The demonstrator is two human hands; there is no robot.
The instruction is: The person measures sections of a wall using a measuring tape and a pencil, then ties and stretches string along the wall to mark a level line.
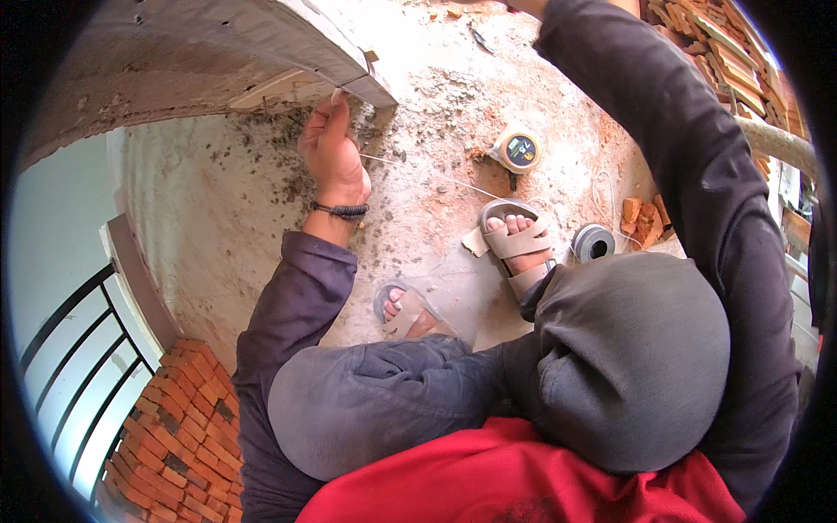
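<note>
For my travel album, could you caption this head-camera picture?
Left hand at the end of a pale board, with a tape measure and grey spool near sandalled feet.

The gritty, pale floor (200,209) looks rough and mineral, crusted with dark specks at the far side. The round yellow-and-white tape measure (520,152) appears plastic, with a smooth dark face; to its right, the ring-shaped grey spool (583,236) looks like plastic too. The thin white string (381,159) looks fibrous. Near left, the stacked orange bricks (187,427) are matt fired clay. The grey trousers (628,357) and red shirt (488,475) are matt cloth; the black bracelet (351,211) is braided cord.
</note>
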